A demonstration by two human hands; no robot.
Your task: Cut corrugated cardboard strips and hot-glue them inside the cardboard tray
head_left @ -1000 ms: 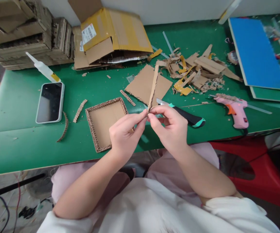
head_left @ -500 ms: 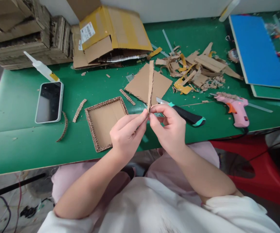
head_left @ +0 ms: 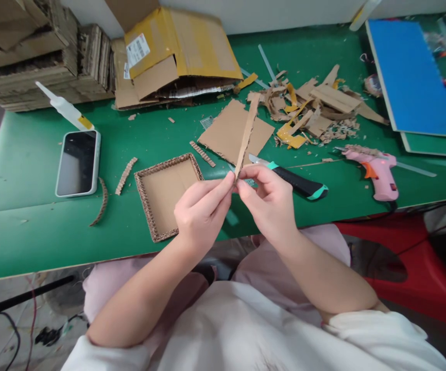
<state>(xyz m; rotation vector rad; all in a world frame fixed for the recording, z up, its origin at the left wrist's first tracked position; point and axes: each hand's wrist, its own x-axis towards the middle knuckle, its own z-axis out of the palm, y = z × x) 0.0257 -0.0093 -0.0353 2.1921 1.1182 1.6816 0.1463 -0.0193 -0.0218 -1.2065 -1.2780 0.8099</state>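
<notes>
Pinching at near end of a cardboard strip (head_left: 246, 133): left hand (head_left: 202, 212) and right hand (head_left: 271, 202), thumb and fingers of each closed on it, fingertips of the two nearly meeting. Strip slants away and slightly right, far end free; held above the green worktop (head_left: 33, 237), seen against a square cardboard sheet (head_left: 225, 129).

Shallow cardboard tray (head_left: 167, 198), corrugated rim, lies flat on worktop to the left; left hand hides its near right part. Loose pieces: straight piece (head_left: 202, 154) beyond tray's far right corner; second piece (head_left: 126, 176) left of tray; curved piece (head_left: 100, 206) just beside the phone (head_left: 77, 164).

Right side: utility knife (head_left: 300, 181) just beyond right hand, blade bared, pointing toward strip. Farther right, pink glue gun (head_left: 381, 172), clear glue stick (head_left: 416, 169) projecting from its rear.

Back of worktop: yellow-taped box (head_left: 203, 49), cardboard stack (head_left: 33, 72) to its left; scrap pile (head_left: 333, 100) and blue board (head_left: 416, 77) to its right.
</notes>
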